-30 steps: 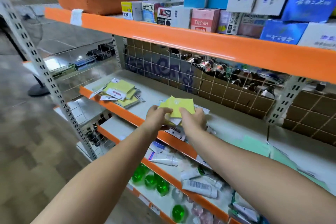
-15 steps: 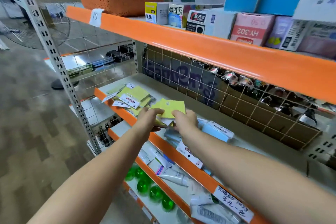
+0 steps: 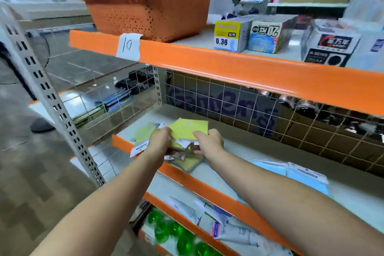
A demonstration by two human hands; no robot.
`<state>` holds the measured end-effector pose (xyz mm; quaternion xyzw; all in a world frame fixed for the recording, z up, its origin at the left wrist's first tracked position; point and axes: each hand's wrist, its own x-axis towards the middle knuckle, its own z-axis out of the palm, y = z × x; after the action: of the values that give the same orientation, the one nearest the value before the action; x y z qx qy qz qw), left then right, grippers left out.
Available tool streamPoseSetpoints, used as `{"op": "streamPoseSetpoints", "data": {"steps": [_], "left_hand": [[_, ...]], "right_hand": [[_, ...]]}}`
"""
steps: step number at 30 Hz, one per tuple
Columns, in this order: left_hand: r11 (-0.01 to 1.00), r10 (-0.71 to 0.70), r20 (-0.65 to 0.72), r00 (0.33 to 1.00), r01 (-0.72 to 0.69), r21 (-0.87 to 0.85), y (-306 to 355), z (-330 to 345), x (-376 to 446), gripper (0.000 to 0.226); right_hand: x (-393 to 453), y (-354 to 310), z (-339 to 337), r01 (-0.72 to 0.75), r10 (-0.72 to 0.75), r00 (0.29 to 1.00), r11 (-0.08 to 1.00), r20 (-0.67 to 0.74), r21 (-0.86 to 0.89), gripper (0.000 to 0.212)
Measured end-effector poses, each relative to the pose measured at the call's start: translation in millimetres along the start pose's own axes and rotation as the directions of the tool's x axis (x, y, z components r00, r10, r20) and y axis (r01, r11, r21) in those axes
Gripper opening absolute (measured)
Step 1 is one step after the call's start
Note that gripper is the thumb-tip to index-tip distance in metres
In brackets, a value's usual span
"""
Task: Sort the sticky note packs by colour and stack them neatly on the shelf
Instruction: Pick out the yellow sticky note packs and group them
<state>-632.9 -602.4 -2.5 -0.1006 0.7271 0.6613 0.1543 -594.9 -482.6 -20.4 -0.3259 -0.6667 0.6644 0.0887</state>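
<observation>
both hands, left hand (image 3: pixel 159 141) and right hand (image 3: pixel 209 143), pinch the yellow sticky note pack (image 3: pixel 190 130) over the yellow pile (image 3: pixel 187 163) (matching colour, likely for stacking).

Pale grey metal shelf (image 3: pixel 239 151) edged with an orange front rail, bearing a loose pile of yellow sticky note packs (image 3: pixel 143 133) left, light blue sticky note packs (image 3: pixel 299 174) right.

I face orange-edged metal shelving (image 3: pixel 228 68) with a wire-grid back (image 3: pixel 239 106), standing on a grey tiled floor (image 3: pixel 27 172).
</observation>
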Motion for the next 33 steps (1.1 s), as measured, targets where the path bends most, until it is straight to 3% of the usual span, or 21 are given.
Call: {"op": "streamPoseSetpoints", "data": {"steps": [3,6,10,15,18,21,23,26,30,33], "left_hand": [[0.999,0.015,0.001,1.0,-0.015,0.051,10.2,-27.2,29.5,0.012],[0.997,0.055,0.036,0.998,-0.057,0.059,19.0,-51.3,56.5,0.012],[0.998,0.045,-0.001,0.999,-0.045,0.034,26.5,-75.5,93.9,0.019],[0.998,0.003,0.07,0.998,-0.008,0.065,22.9,-90.0,131.4,0.017],[0.989,-0.011,0.105,0.994,-0.005,0.148,16.4,-90.4,145.8,0.019],[0.962,0.004,0.083,0.997,-0.026,0.27,10.4,-90.5,159.2,0.023],[0.922,0.024,0.075,0.997,-0.051,0.385,7.5,-91.9,169.4,0.027],[0.84,0.047,0.11,0.993,-0.099,0.533,3.8,-93.3,180.1,0.028],[0.777,0.037,0.111,0.993,-0.098,0.622,-2.8,-90.9,189.6,0.063],[0.756,0.065,0.111,0.992,-0.122,0.643,-5.8,-87.4,189.5,0.068]], "right_hand": [[8.9,-8.1,28.1,-0.028,0.027,0.998,1.0,-0.063,-0.009,0.026],[16.9,-13.0,51.8,-0.032,0.035,0.994,0.999,-0.101,0.034,0.008],[27.3,-15.9,74.6,-0.031,0.034,0.988,0.999,-0.151,0.021,0.022],[38.4,-10.4,85.6,-0.085,0.081,0.972,0.996,-0.219,-0.007,0.021],[41.7,-6.0,89.7,-0.104,0.098,0.967,0.995,-0.235,-0.01,0.02],[41.5,-1.2,92.3,-0.106,0.095,0.974,0.994,-0.204,-0.041,0.033],[39.4,0.2,91.9,-0.102,0.076,0.976,0.987,-0.203,-0.123,0.035],[37.2,1.1,89.4,-0.112,0.023,0.972,0.921,-0.236,-0.374,0.017],[35.5,-1.0,92.2,-0.17,0.009,0.961,0.811,-0.278,-0.56,0.028],[33.6,-2.1,91.6,-0.159,-0.046,0.951,0.775,-0.305,-0.612,0.046]]}}
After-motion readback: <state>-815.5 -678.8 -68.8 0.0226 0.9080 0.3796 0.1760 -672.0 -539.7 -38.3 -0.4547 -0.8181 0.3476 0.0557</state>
